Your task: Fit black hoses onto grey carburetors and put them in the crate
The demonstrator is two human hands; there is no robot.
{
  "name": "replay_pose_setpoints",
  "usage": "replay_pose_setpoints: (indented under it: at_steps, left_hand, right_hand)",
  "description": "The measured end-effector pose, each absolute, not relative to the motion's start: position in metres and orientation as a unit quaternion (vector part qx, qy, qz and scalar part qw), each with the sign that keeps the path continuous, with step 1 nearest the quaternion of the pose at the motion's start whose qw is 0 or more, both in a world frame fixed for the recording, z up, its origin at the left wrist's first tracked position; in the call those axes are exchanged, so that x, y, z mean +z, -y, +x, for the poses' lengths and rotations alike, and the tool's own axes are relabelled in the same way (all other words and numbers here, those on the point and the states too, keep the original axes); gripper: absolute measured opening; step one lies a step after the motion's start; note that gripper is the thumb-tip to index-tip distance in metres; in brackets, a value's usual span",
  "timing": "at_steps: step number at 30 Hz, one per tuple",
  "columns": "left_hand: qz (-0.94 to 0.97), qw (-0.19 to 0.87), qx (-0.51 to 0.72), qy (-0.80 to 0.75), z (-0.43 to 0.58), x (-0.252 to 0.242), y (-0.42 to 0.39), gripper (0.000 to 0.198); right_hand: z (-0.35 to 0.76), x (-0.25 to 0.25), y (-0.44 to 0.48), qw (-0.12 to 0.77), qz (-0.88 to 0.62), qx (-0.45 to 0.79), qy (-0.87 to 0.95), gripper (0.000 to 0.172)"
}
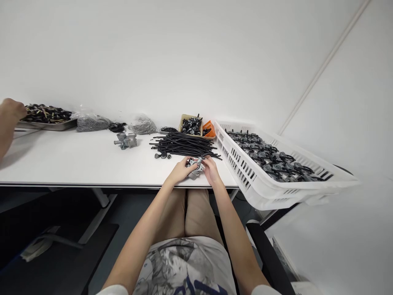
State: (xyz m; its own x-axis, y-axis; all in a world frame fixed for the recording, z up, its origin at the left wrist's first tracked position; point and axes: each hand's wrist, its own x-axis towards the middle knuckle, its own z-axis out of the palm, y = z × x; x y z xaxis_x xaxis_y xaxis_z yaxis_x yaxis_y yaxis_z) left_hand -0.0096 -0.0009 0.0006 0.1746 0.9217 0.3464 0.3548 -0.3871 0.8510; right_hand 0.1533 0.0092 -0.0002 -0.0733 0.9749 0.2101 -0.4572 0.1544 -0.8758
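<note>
My left hand [179, 171] and my right hand [211, 169] meet at the table's front edge, both closed around a small grey metal part [195, 167] with a black hose end at its top. Just behind them lies a pile of black rubber hoses [181, 145]. Another grey metal part [126, 141] rests alone on the white table [76, 164] to the left.
A white slotted crate [245, 172] full of assembled grey-and-black parts stands at the right. A small tan box [190, 125] and an orange bin [208, 129] sit behind the hoses. Plastic bags [92, 122] and a metal tray [46, 121] lie far left, where another person's hand [10, 112] reaches.
</note>
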Motion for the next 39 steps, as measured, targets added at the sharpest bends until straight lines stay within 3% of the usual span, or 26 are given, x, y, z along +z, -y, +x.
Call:
replay_pose_setpoints:
  at_steps: [8, 18, 39]
  left_hand:
    - [0.704, 0.325, 0.456, -0.438, -0.0085, 0.0058, 0.005, 0.047]
    - [0.7, 0.325, 0.448, -0.452, -0.0102, 0.001, 0.0008, 0.051]
    - [0.702, 0.324, 0.454, -0.442, -0.0089, 0.0027, 0.0036, 0.047]
  right_hand:
    - [0.1528, 0.0038, -0.0047, 0.587, -0.304, 0.572, 0.485, 0.039]
    - [0.1508, 0.0003, -0.0083, 0.609, -0.316, 0.553, 0.472, 0.022]
    - [0.1542, 0.0004, -0.0073, 0.603, -0.295, 0.574, 0.469, 0.024]
